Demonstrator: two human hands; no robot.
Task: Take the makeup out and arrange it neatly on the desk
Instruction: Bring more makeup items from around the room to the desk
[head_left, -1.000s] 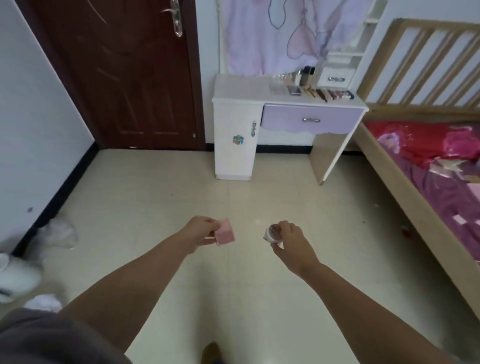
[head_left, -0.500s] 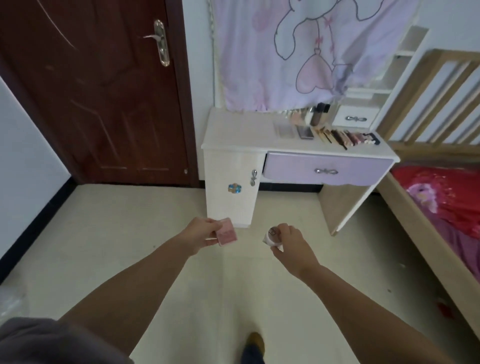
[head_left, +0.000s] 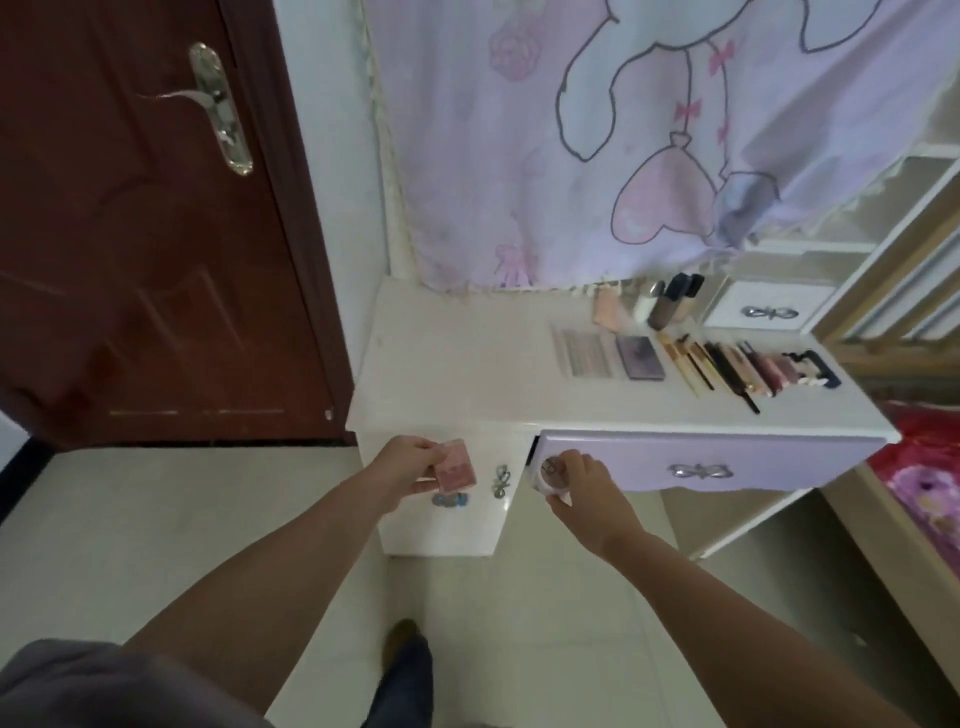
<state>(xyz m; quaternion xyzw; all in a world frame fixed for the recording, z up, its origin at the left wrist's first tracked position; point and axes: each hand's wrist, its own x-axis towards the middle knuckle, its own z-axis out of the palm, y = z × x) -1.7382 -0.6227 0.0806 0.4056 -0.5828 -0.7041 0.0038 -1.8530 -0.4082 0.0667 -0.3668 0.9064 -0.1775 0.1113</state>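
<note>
Mid-carry right now, I'd say: both hands are loaded and out in front of the bench (head_left: 457, 374), with nothing set down from this trip yet. My left hand (head_left: 410, 465) is pinching a small pink compact (head_left: 456, 464) by its edge, and my right hand (head_left: 582, 483) has its fingers curled round a little round white jar (head_left: 549, 472), lid facing up. Both are hanging in the air at about the level of the lavender drawer front (head_left: 701, 462), just short of the bench edge.

Up top there's already a tidy line going on the right side: a pale palette (head_left: 582, 353), a dark palette (head_left: 640, 357), then a fan of brushes and pencils (head_left: 737, 366), with a few bottles (head_left: 670, 304) standing behind them. The left half of the top looks like the free space.

The next move, I reckon, is lifting both hands over the edge and setting the compact and jar flat, just left of the pale palette, squared to that row.
</note>
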